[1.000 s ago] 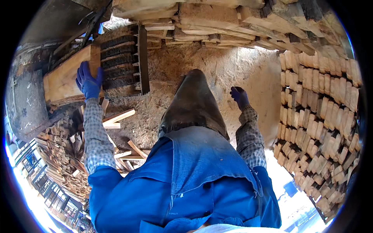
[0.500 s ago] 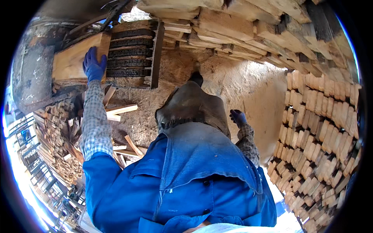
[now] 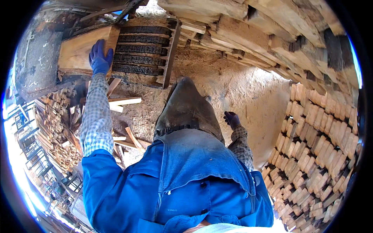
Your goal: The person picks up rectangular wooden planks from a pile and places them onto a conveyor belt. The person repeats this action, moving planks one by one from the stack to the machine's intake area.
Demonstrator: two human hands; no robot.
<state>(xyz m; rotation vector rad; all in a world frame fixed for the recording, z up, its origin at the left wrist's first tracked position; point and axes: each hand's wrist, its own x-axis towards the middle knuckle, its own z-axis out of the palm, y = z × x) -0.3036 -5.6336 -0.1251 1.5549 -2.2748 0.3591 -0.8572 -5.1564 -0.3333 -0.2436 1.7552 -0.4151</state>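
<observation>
The left hand [image 3: 100, 57], in a blue glove, lies flat with fingers spread on one pale wooden block [image 3: 79, 50]; it presses on the block's right end and grips nothing. The block rests on the machine bench [image 3: 37, 62], just beside a dark conveyor [image 3: 142, 48] made of five ribbed black slats set in a wooden frame. The right hand [image 3: 232, 119], also gloved in blue, hangs loosely curled beside the dark leather apron [image 3: 188, 110], holding nothing and well apart from the block. Below the conveyor, about four loose split sticks [image 3: 123, 101] lie on the sawdust floor [image 3: 241, 89]. Two stacks of split firewood show: one at the left [image 3: 54, 128] and one larger at the right [image 3: 318, 143], both too many pieces to count. A row of long rough planks [image 3: 272, 35] runs along the top
</observation>
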